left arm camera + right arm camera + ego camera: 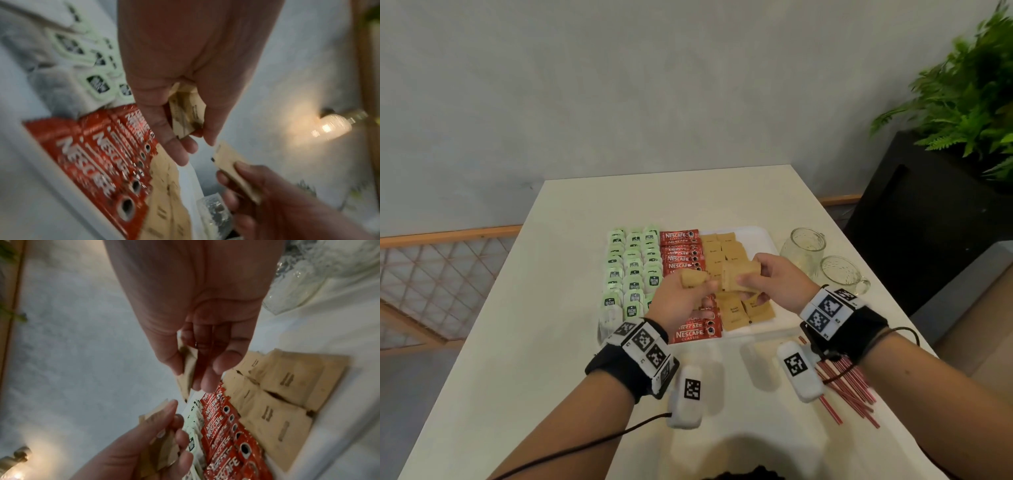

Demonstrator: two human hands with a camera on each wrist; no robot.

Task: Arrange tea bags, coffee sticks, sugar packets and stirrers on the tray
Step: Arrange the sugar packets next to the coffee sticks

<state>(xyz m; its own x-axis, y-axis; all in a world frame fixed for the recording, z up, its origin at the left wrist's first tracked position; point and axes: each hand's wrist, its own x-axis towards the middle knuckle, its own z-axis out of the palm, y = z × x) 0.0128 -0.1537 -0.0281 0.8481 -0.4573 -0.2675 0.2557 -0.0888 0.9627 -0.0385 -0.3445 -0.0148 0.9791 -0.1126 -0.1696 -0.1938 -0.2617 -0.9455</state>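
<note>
A white tray [756, 234] holds green tea bags [633, 270] on its left, red coffee sticks [681, 255] in the middle and brown sugar packets [722, 250] on the right. Above the tray my left hand [700, 282] grips a small stack of sugar packets [186, 112]. Just right of it, my right hand [748, 282] pinches another sugar packet [188, 369] between thumb and fingers. The two hands are close together, with a small gap between their packets. Red stirrers [849, 387] lie loose on the table near its front right, partly hidden under my right wrist.
Two empty glass mugs [804, 250] [839, 274] stand right of the tray. A black planter [928, 212] with a green plant sits beyond the table's right edge. A grey wall is behind the table, and a wooden lattice rail [441, 274] runs at the left.
</note>
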